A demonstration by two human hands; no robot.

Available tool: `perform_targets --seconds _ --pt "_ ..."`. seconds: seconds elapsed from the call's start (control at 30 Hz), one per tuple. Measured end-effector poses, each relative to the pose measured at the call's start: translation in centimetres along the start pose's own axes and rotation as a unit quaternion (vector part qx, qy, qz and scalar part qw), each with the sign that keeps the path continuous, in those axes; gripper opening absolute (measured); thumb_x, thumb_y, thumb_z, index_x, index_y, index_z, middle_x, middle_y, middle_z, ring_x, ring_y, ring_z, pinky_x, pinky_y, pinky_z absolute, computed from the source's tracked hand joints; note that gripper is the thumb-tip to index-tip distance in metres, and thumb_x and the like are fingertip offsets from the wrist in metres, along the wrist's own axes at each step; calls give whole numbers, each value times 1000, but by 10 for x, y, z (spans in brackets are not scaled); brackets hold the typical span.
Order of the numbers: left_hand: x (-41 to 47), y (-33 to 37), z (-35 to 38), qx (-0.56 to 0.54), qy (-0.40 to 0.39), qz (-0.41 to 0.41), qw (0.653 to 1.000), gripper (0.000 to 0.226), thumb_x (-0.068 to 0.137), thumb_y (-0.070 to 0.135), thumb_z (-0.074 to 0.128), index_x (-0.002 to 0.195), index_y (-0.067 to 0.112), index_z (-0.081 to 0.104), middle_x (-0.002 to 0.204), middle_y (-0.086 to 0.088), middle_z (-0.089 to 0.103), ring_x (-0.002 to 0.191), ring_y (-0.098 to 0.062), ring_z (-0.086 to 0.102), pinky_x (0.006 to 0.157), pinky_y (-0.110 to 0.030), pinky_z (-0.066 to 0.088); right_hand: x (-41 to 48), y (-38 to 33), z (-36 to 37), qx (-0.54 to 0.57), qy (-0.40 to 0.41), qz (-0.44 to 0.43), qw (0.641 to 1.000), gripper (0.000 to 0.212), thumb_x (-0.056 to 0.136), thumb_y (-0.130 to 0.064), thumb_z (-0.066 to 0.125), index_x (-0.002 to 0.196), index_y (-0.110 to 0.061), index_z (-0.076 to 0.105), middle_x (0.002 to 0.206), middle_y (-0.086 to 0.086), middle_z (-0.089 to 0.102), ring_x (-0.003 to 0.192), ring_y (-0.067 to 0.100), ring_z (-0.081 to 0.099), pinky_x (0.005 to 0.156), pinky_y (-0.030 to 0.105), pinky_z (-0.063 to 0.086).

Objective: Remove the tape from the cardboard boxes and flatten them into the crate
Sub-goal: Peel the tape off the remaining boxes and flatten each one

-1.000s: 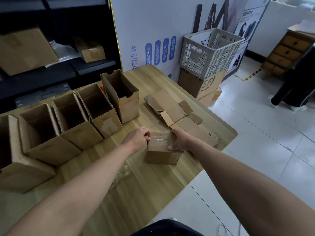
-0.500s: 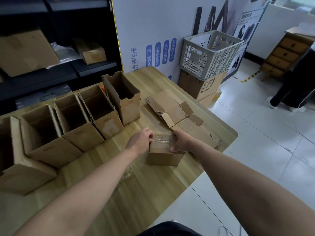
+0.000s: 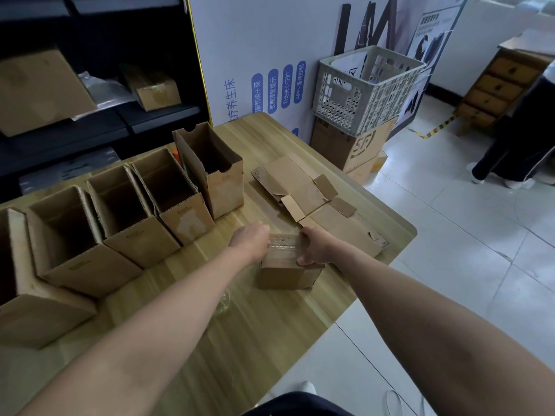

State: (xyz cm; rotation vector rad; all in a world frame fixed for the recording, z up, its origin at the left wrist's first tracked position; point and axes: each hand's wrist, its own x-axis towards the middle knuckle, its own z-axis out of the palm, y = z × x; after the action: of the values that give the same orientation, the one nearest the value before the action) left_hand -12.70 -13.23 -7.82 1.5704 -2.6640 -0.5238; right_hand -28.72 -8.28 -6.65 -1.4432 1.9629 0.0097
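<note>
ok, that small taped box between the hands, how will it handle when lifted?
The small taped box is likely stiff, since clear tape seals its top. Probably light, being corrugated card. The glossy tape may feel slippery.

Small brown box (image 3: pixel 286 273), clear tape (image 3: pixel 282 246) across its top, sits upright; grey crate (image 3: pixel 369 94) beyond.

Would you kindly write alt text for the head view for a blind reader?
A left hand and right hand grip a small taped box on a table. Open boxes stand left; flattened cardboard and a crate lie beyond.
</note>
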Motion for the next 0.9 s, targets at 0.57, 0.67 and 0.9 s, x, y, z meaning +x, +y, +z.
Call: perform_targets --seconds 0.57,0.67,0.9 --pt "-7 -3 16 -100 72 40 992 14 92 15 55 102 11 65 107 -7 62 101 -20 50 85 -29 41 5 1 5 -10 11 8 1000 70 75 -22 76 136 -15 43 127 6 51 115 25 49 94 35 43" --pt "-4 4 15 -101 75 -9 992 7 90 16 60 93 12 64 102 -8 64 93 -18 51 75 -27 40 5 3 6 -8 13 9 1000 69 75 -22 76 135 -15 43 127 6 51 114 25 49 93 35 43" --pt "-3 14 17 40 44 34 998 20 90 4 46 106 10 55 114 -10 55 110 -29 45 95 -37 36 5 4 9 0 9 8 1000 68 77 -23 75 136 -17 41 128 6 48 114 25 48 91 34 42"
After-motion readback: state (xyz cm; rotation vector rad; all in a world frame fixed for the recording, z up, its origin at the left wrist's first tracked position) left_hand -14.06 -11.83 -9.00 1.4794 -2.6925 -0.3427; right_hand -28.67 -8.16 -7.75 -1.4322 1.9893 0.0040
